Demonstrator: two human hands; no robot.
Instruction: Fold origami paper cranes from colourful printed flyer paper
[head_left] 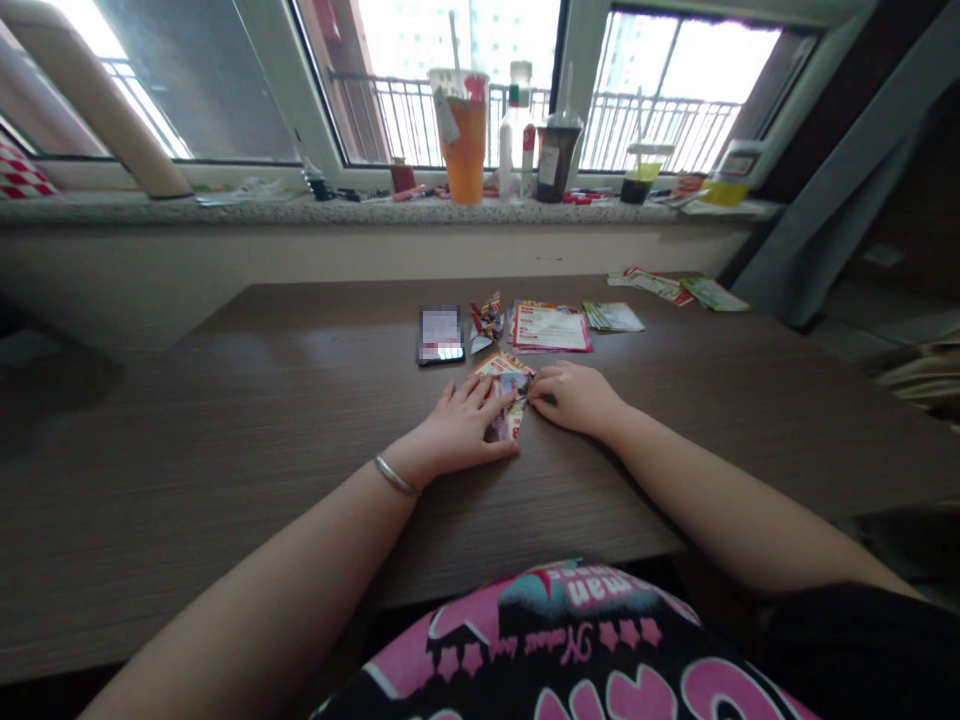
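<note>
A colourful printed paper, partly folded, lies on the brown table in front of me. My left hand rests flat on it with fingers spread, covering much of its left and lower part. At the paper's right edge, my right hand has its fingers curled and pinched together on the folded edge. Just beyond stands a folded paper piece with red and dark print. A phone with a lit screen is to its left, and a stack of printed sheets to its right.
Green printed papers lie right of the stack, with more leaflets at the table's far right corner. On the windowsill stand an orange drink cup, a clear bottle, a dark drink cup and several small items.
</note>
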